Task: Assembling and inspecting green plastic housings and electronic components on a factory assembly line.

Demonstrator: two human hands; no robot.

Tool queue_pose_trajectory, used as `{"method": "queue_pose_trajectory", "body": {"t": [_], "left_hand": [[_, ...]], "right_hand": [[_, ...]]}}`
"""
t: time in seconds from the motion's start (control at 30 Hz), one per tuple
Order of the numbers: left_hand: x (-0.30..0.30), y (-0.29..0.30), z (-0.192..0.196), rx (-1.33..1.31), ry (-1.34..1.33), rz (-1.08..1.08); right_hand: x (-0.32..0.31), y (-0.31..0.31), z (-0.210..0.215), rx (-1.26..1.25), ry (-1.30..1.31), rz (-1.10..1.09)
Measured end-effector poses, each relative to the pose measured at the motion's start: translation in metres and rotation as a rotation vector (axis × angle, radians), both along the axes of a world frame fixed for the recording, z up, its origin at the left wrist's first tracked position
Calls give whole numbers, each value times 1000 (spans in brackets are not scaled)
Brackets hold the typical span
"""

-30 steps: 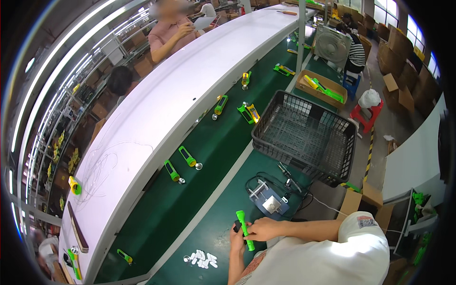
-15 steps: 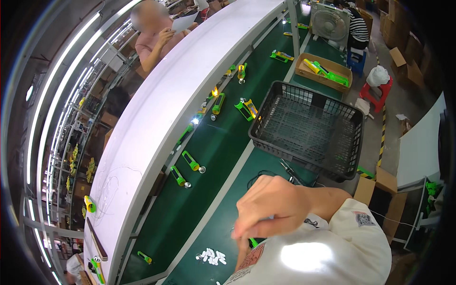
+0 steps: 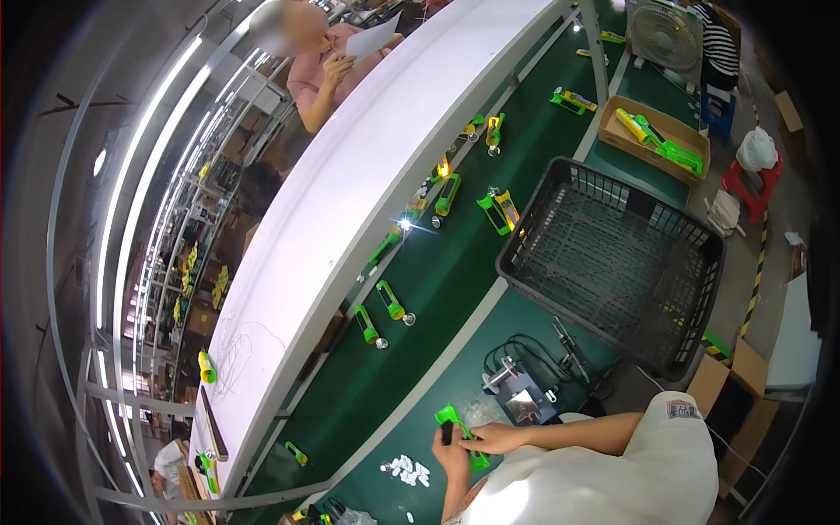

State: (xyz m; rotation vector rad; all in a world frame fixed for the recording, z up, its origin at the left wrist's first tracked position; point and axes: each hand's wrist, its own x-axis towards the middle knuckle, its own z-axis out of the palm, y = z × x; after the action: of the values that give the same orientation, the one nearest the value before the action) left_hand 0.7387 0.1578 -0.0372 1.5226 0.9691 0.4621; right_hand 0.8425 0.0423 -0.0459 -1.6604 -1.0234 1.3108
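Note:
A green plastic flashlight housing (image 3: 448, 414) with a dark part on it is between my two hands, low over the green bench. My left hand (image 3: 450, 451) is wrapped around its middle, next to the dark part. From the right, my right hand (image 3: 495, 438) presses its fingers against the housing close to the left hand; whether it pinches a small piece there is hidden. Left of my hands lies a loose pile of small white pieces (image 3: 409, 471). Beyond my right forearm stands a small grey device (image 3: 522, 395) with a spool-like holder and black cables.
A black plastic crate (image 3: 612, 254) stands at the right, behind it a cardboard tray (image 3: 652, 144) holding green and yellow flashlights. Several flashlights lie along the dark green belt (image 3: 420, 367), some lit. A white raised shelf (image 3: 350, 184) runs alongside. Across it, a person (image 3: 328, 74) holds paper.
My right hand has come down from its raised place near the camera to the green housing at my left hand. The view has shifted, so the grey device and white pieces show more fully.

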Motion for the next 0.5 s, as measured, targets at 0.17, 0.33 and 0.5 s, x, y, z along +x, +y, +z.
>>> {"method": "queue_pose_trajectory", "body": {"t": [0.17, 0.33, 0.5], "left_hand": [[34, -28, 36, -68, -113, 142], [40, -49, 49, -353, -153, 127], [54, -57, 42, -336, -187, 251]], "right_hand": [[33, -1, -9, 195, 40, -120], [47, -16, 4, 168, 459, -485], [55, -27, -2, 159, 756, -586]]}}
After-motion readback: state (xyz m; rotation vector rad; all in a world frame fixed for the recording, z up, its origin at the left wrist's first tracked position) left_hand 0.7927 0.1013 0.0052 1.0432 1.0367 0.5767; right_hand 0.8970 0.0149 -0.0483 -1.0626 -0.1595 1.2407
